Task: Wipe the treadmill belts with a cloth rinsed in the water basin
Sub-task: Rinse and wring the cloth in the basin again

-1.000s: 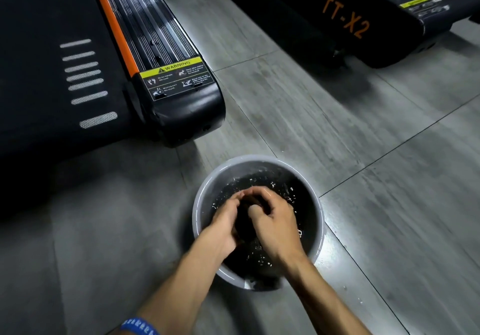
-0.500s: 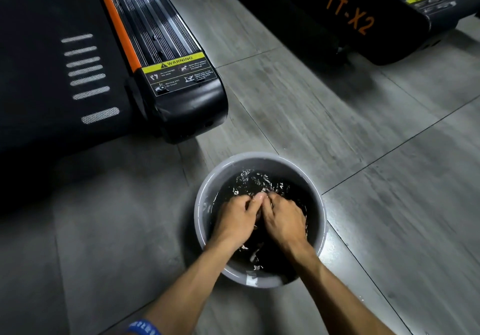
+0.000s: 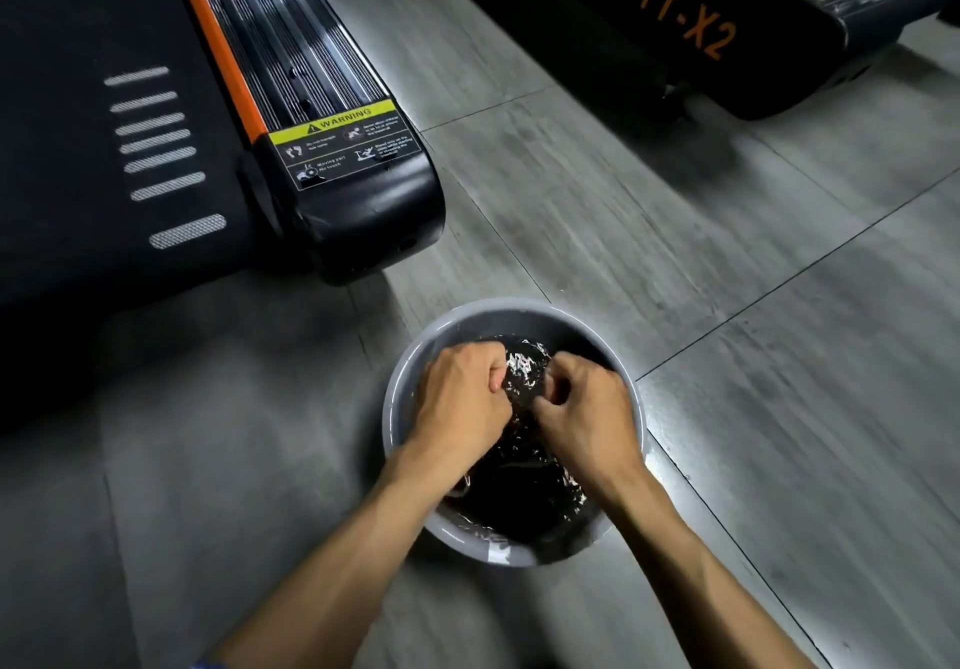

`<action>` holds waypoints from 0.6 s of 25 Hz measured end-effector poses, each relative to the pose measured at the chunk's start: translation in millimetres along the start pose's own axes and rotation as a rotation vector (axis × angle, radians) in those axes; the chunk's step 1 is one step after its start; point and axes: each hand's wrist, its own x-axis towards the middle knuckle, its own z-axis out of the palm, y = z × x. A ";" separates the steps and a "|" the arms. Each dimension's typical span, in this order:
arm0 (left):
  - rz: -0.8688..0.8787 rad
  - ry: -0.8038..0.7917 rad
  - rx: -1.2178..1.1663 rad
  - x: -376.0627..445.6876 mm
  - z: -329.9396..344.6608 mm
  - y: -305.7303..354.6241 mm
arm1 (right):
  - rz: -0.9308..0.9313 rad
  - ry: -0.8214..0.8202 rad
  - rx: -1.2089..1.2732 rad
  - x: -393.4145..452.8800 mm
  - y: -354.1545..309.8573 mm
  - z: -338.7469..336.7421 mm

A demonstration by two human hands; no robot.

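Note:
A round grey water basin point(image 3: 410, 372) stands on the floor in front of me, holding dark, rippling water. Both my hands are inside it. My left hand point(image 3: 460, 398) and my right hand point(image 3: 587, 408) have their fingers curled round a dark wet cloth point(image 3: 522, 382) held between them at the water's surface; most of the cloth is hidden by the hands and the water. The black treadmill belt point(image 3: 78, 112) with white stripe marks lies at the upper left.
The treadmill's side rail with an orange stripe and a yellow warning label point(image 3: 337, 123) ends just beyond the basin. A second black treadmill marked TT-X2 point(image 3: 691, 14) stands at the upper right. Grey floor tiles point(image 3: 727, 253) lie between and around them.
My hands have drawn slightly apart and now pull the cloth between them; the water is churned up. The view has shifted a little, with the basin lying lower in it.

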 end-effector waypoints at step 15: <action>-0.121 -0.118 0.493 -26.1 -4.9 -43.2 | 0.068 -0.026 -0.563 -3.9 39.8 -5.5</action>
